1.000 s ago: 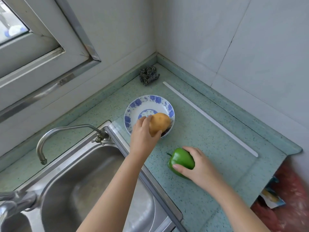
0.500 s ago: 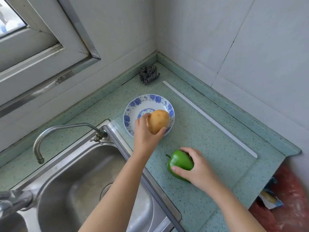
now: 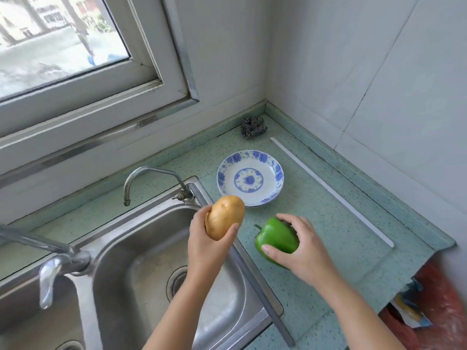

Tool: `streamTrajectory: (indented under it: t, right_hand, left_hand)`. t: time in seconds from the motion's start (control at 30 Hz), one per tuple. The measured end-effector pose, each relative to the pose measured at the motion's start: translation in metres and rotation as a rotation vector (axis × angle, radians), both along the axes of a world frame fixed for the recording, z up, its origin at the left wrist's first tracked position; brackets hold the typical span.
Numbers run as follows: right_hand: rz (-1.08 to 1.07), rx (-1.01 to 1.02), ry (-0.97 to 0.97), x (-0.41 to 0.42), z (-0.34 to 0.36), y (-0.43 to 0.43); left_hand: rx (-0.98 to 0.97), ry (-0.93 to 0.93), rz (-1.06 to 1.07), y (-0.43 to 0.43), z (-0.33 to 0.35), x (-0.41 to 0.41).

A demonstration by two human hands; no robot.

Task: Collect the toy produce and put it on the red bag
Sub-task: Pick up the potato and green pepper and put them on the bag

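potato lifted off plate, pepper still gripped

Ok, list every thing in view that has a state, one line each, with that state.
potato: held up in the left hand, off the plate
green pepper: gripped by the right hand, low over the counter; contact unclear
plate: empty, upright on the counter
faucet: no water running
sink: empty, dry-looking
window: closed
red bag: beside the counter's end, no produce seen on it
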State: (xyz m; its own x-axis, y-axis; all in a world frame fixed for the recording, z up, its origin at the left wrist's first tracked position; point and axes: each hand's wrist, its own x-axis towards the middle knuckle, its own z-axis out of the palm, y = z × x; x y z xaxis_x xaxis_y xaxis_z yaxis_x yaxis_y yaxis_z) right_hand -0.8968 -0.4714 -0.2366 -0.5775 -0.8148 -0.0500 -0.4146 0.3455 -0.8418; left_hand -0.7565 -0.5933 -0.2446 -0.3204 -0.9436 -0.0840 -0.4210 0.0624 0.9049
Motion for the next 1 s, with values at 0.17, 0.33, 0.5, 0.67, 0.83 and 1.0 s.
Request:
streamTrajectory:
  t: [0.17, 0.33, 0.5, 0.67, 0.83, 1.0]
  right_hand:
    - [0.091, -0.066, 0.005, 0.034, 0.013, -0.006]
    - [0.213, -0.11, 0.004, 0.074, 0.026, -0.01]
    - [0.317, -0.161, -0.005, 0.12, 0.036, -0.006]
    - [0.41, -0.213, 0.008, 0.17, 0.053, 0.017]
    - [0.516, -0.273, 0.006, 0.224, 0.074, 0.053]
    - [0.628, -0.335, 0.015, 0.278, 0.088, 0.093]
  left_hand:
    - [-0.007, 0.031, 0.124, 0.022, 0.009, 0.051]
    - [-0.022, 0.081, 0.235, 0.049, 0.019, 0.105]
    - [-0.036, 0.118, 0.342, 0.081, 0.024, 0.158]
    - [-0.079, 0.201, 0.485, 0.126, 0.038, 0.21]
    - [-0.126, 0.256, 0.582, 0.182, 0.056, 0.261]
    - [-0.121, 0.28, 0.636, 0.24, 0.055, 0.315]
